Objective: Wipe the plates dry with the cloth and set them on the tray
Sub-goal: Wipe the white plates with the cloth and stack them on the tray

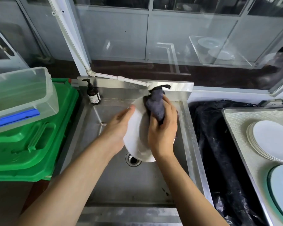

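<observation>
Left hand [119, 126] holds the white plate [137, 137] tilted over the sink [185, 128]; right hand [163, 128] grips the dark cloth [155, 105], probably pressing it on the plate. Tray [235, 121] with stacked plates [271, 141] stands at right.

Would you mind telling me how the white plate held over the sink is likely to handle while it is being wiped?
The white plate looks rigid and glossy, so probably slippery if damp. The left hand holds only its rim while the right hand presses the dark cloth on it, so it may twist. Above the steel sink, a drop would likely chip it.
</observation>
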Demonstrator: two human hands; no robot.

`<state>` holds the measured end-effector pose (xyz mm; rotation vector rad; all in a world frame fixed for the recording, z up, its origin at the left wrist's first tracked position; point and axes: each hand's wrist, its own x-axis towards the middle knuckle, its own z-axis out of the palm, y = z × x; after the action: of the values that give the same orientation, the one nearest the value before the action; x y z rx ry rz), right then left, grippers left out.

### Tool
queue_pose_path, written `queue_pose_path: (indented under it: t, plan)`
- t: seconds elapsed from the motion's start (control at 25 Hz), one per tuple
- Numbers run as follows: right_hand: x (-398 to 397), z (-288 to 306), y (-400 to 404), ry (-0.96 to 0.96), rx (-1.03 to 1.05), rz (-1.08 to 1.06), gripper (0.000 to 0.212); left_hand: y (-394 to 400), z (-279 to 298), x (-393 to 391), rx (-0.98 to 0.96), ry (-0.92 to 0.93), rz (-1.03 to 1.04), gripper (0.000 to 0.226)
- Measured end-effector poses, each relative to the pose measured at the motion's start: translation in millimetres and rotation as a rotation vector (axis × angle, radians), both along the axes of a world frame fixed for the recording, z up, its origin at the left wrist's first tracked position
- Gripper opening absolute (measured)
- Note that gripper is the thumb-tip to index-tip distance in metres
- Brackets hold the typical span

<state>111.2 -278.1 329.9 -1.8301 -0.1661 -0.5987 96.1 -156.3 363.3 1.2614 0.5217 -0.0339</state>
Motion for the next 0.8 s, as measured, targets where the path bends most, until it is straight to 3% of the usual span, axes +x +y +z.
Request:
queue_pose_path:
  t: [0.16,0.36,0.44,0.52,0.68,0.8]
  plan:
    - [6.2,9.3,0.5,-0.111,-0.263,0.226,0.046,-2.8,-5.6,-1.1,0.030,0.008,0.065,0.013]
    - [18.1,-5.8,-32.2,0.246,0.073,-0.046,0.017,12.3,3.2,-4.8,0.001,0.074,0.043,0.024]
    - [9.7,-15.0,-33.2,0.291,0.126,-0.118,0.019,16.6,4.8,-5.7,0.008,0.079,0.015,0.029]
    - [0.5,-16.9,-26.9,0.245,0.137,-0.108,0.029,13.4,2.7,-4.2,0.022,0.077,-0.005,0.031]
    - [-29.2,-13.5,-1.2,0.042,-0.006,0.129,0.046,-6.4,0.9,-0.2,0.062,0.044,0.085,0.016]
    - [-48.2,-23.2,6.7,-0.018,-0.055,0.231,0.044,-5.0,2.2,5.1,-0.178,0.031,0.098,0.034]
